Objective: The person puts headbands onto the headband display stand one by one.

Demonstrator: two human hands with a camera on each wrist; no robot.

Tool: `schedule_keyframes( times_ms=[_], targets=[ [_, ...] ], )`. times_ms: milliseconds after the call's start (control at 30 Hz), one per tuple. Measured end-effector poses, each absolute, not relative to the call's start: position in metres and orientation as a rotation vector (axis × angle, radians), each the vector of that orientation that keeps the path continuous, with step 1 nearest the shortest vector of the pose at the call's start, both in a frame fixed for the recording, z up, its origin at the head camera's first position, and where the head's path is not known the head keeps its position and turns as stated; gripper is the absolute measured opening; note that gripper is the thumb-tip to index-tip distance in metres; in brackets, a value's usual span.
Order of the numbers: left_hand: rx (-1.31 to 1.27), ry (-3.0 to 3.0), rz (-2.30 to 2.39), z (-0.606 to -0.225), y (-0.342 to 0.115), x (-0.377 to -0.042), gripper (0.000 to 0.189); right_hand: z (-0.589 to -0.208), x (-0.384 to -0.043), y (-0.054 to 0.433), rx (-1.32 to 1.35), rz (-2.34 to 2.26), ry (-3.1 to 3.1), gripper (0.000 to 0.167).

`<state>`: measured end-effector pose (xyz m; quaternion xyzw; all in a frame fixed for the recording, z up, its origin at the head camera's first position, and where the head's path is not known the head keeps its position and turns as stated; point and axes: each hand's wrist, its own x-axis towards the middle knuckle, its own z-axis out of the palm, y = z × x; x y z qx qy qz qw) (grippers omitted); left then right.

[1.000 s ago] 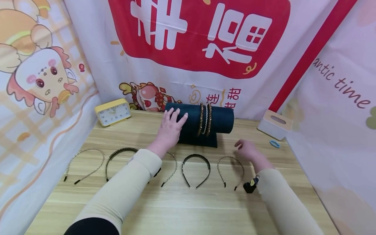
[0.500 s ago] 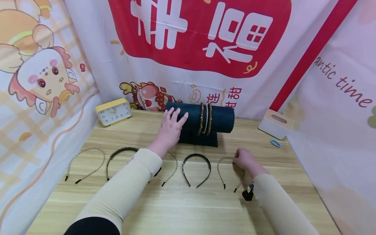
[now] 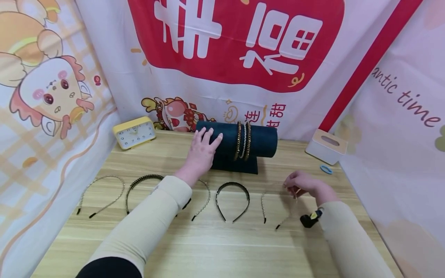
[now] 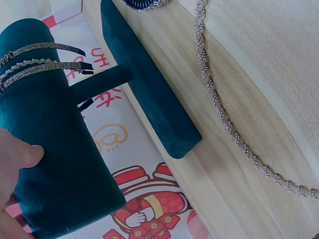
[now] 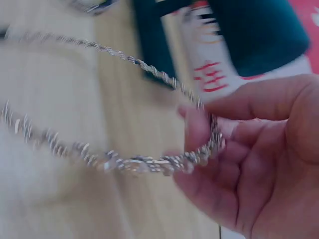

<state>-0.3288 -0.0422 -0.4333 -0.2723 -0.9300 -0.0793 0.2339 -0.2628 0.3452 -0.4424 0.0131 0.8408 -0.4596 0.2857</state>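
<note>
A dark green velvet headband stand (image 3: 222, 144) carries three headbands (image 3: 244, 139) around its roll. My left hand (image 3: 201, 156) grips the roll's left end, its fingers over the top; in the left wrist view its thumb (image 4: 30, 153) presses the velvet. My right hand (image 3: 307, 184) pinches a beaded headband (image 5: 149, 164) at its curve between thumb and fingers. The black-tipped ends of that headband point toward me in the head view. Beside it on the table lies a black toothed headband (image 3: 232, 184).
More headbands lie in the row at left: a thin beaded one (image 3: 122, 189), a dark one (image 3: 144, 177), and a beaded one (image 3: 208, 193) partly behind my left sleeve. A yellow clock (image 3: 133, 133), a tissue box (image 3: 326, 147) and a blue ring-shaped item (image 3: 325, 170) stand or lie farther back.
My right hand has come down to the rightmost beaded headband, taken hold of its curve and shifted slightly right with it. The left hand has stayed on the stand.
</note>
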Motion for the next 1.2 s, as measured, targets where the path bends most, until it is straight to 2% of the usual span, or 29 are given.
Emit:
schedule_keyframes(
  times_ms=[200,367,600,833,900,1067,1200],
  targets=[
    [-0.743,-2.569,-0.211,-0.433,-0.041,-0.328,0.059,-0.412,-0.258,0.361,-0.019,-1.521,2.036,0.018],
    [-0.736,-2.585,-0.195,-0.432,-0.041,-0.328,0.059,-0.402,-0.255,0.358,-0.061,-1.771,1.916,0.02],
    [-0.747,-2.572,-0.204,-0.433,-0.04,-0.328,0.058,-0.384,-0.25,0.331,0.089,-2.121,1.805,0.021],
    [-0.735,-2.568,-0.191,-0.433,-0.042,-0.329,0.059,-0.375,-0.261,0.312,0.186,-2.44,1.658,0.023],
    [-0.74,-2.569,-0.195,-0.433,-0.042,-0.329,0.059,-0.375,-0.265,0.308,0.2,-2.491,1.64,0.026],
    [-0.753,-2.559,-0.202,-0.435,-0.043,-0.33,0.059,-0.378,-0.275,0.299,0.152,-2.52,1.681,0.05],
    [-0.76,-2.541,-0.213,-0.436,-0.043,-0.331,0.059,-0.379,-0.282,0.293,0.062,-2.514,1.742,0.053]
  ],
)
